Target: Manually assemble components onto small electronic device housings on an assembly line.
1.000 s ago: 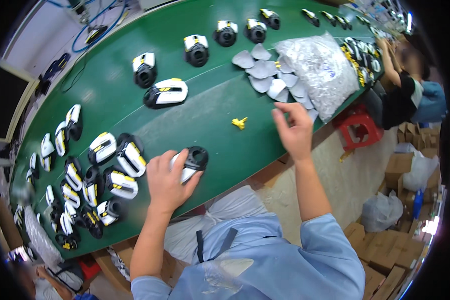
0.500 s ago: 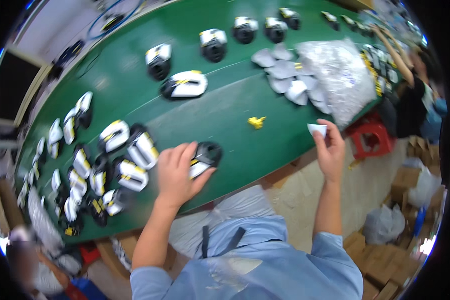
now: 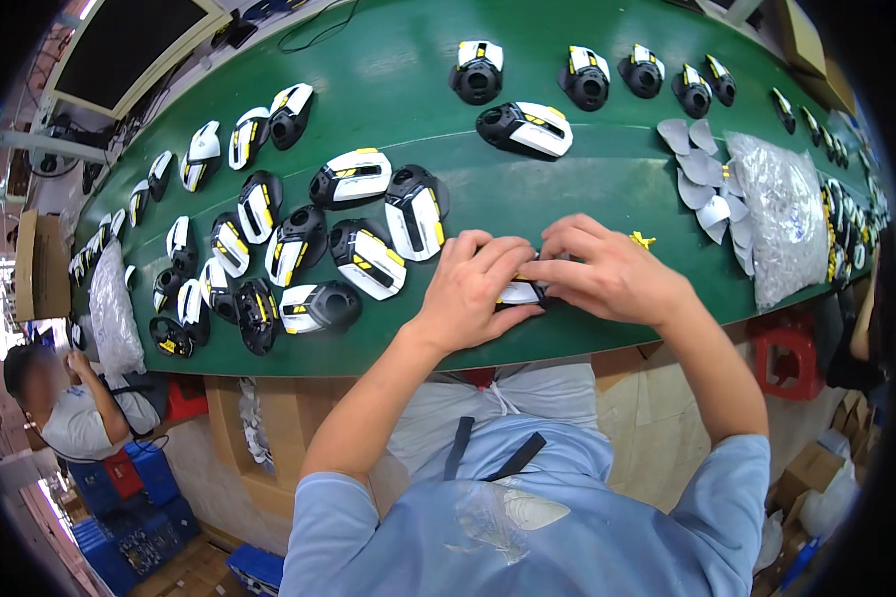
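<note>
A person's two bare hands meet over one shell on a green table, near its front edge. On the table's right side, a bulging clear bag has crinkled, shiny contents too blurred to name; grey petals, thin and curved, lie in a loose cluster just beside it. A second clear bag, long and rumpled, lies at the table's left end. Below the table, an open carton has pale, crumpled stuff inside. Blue crates are stacked on the floor at lower left; their contents cannot be told.

The shell is mostly hidden by the hands; a white panel with a dark edge shows between them. The left hand is closed around its left side, thumb along the near edge. The right hand has its fingers bent down against the right side; whether they pinch something is hidden. A small yellow part lies just beyond the right hand.
</note>
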A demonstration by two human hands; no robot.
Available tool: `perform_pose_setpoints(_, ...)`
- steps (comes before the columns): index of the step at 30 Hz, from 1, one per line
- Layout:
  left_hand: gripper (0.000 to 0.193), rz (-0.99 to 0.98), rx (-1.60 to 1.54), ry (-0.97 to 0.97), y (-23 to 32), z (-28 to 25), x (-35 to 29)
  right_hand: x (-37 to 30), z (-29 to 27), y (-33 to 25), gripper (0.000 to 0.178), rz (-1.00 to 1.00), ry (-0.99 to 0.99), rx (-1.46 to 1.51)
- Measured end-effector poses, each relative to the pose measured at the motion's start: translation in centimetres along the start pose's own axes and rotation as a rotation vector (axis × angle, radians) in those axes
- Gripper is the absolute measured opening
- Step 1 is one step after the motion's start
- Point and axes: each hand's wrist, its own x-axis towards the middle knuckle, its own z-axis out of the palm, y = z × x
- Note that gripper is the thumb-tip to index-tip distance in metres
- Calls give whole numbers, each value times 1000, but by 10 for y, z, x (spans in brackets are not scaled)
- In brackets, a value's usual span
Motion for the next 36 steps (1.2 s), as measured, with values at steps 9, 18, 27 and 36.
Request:
perform_pose_setpoints(9, 64, 17, 15, 27, 2, 5, 3, -26, 63, -24, 58, 379, 514, 243)
perform_pose_setpoints(18, 65, 15, 9, 17, 4, 5, 2, -34, 41, -20, 53, 379, 348, 131)
perform_pose_setpoints(27, 67, 8, -17, -2, 3, 3, 2, -36, 35, -5, 63, 385, 547, 339)
perform_pose_setpoints(36, 72, -7, -18, -20, 4, 4, -1, -38, 36, -6, 65, 323, 235, 92)
